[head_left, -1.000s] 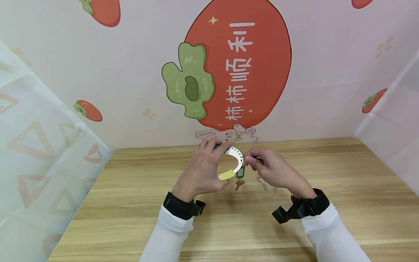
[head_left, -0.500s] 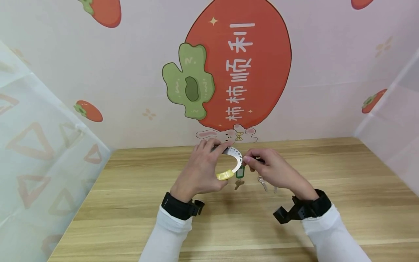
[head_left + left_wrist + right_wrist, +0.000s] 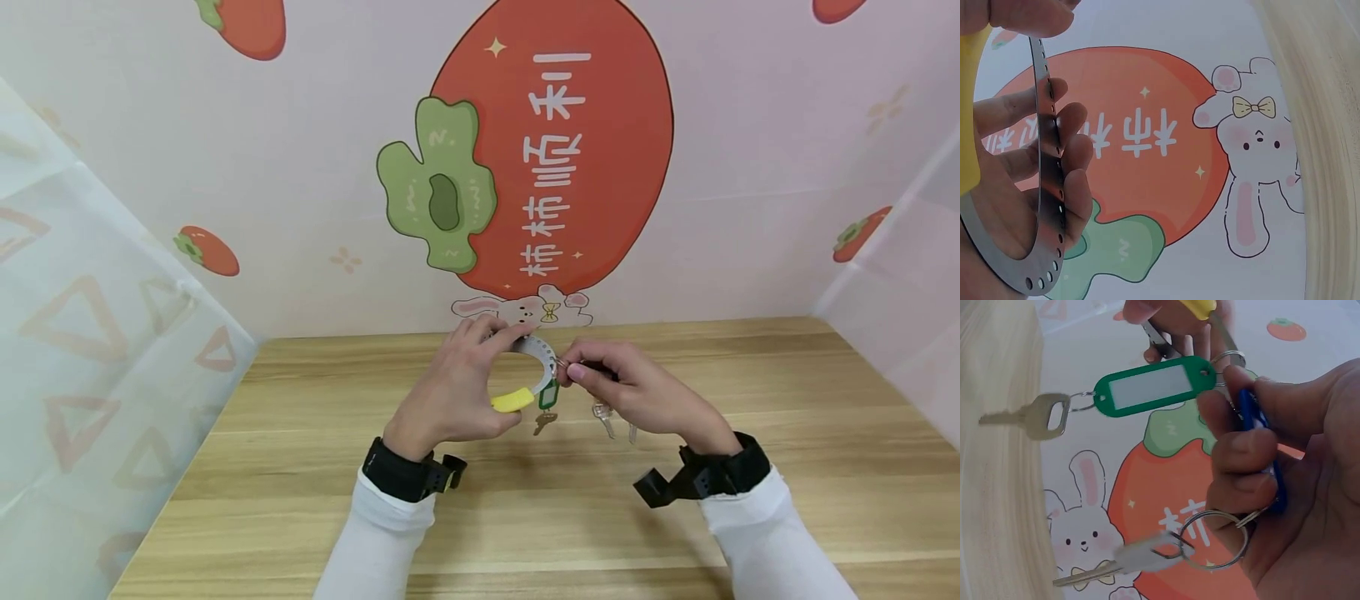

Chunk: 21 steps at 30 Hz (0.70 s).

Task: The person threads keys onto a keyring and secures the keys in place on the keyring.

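Yellow-and-metal, a perforated ring [image 3: 548, 357] is being gripped above the table [image 3: 300, 467] by the curled left hand [image 3: 457, 392]; a blue tag [image 3: 1249, 411] is being clutched alongside by the curled right hand [image 3: 633, 387] (steadiness is probably being demanded of the left).

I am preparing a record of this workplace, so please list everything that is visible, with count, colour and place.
Holed metal ring: one, silver, in the left hand
Yellow grip: one, yellow, on that ring
Green tag: one, green with white label, between the hands
Dull key: one, greyish-brown, hanging from green tag
Blue tag: one, blue, in the right hand
Silver key: one clear, perhaps a second, silver, below the right hand
Split rings: several, silver, at tags and keys
Table: one, light wood, below
Printed backdrop: pale, red fruits and rabbit, behind
Wristbands: two, black, on wrists
Sleeves: two, white, on arms
Hands: two, bare, above the table
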{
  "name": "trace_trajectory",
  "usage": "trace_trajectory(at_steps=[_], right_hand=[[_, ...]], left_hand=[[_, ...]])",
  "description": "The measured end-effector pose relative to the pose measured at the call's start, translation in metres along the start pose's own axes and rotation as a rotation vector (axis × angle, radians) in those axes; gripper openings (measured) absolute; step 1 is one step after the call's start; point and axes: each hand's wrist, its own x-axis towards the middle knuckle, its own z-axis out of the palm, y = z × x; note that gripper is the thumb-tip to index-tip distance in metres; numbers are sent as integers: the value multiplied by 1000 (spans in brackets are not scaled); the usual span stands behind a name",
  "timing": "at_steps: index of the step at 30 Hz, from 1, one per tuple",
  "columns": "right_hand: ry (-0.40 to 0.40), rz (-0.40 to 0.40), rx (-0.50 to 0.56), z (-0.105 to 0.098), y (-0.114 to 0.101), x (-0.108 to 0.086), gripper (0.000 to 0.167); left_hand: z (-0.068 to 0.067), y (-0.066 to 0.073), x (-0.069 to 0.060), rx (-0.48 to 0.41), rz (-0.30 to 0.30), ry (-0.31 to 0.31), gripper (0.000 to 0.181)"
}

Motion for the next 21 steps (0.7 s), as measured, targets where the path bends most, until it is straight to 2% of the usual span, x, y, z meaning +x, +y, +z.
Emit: trace_trajectory(at_steps=[4,9,15,21], right_hand=[[17,-53,-5,2,2,1,22],[39,-81,1,4,4,2,21],[67,-64,-11,6,2,2,18],[90,-11,-75,8,0,2,18]], left_hand=[[-1,1,0,-10,3,-2,83],[-3,2,0,-14,9,8,83],[-3,3,0,-6,15,21,84],[-2,4,1,44,24,36,86]])
